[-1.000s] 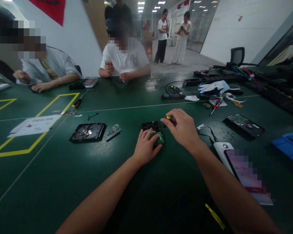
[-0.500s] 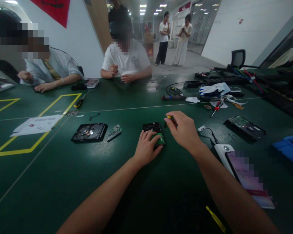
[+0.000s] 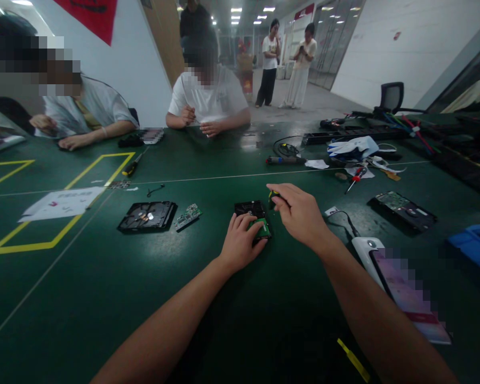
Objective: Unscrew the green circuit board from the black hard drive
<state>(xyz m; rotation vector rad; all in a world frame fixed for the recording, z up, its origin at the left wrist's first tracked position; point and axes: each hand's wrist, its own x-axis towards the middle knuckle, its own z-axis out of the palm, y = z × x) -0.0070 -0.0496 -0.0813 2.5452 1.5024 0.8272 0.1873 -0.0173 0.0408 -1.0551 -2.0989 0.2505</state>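
Observation:
A hard drive (image 3: 249, 208) with a green circuit board on its near part lies on the table in front of me. My left hand (image 3: 242, 237) rests over its near left side, fingers across the board and thumb at the near right edge, gripping it. Just right of the drive, my right hand (image 3: 298, 210) is closed around the yellow-and-black handle of a screwdriver (image 3: 272, 199). Most of that handle is covered by my fingers, and I cannot make out its tip. A loose circuit board (image 3: 188, 217) and another hard drive (image 3: 147, 216) lie to the left.
At right are a third hard drive (image 3: 402, 210), a white power bank-like device (image 3: 374, 250) with a cable, and a blue bin (image 3: 474, 245). A red screwdriver (image 3: 356, 180) and a pen-shaped driver (image 3: 286, 160) lie farther back. Two people sit across the table; others stand behind.
My right hand has tipped the screwdriver handle and shifted its fingers, the index finger now stretched over the top. My left hand stays on the hard drive.

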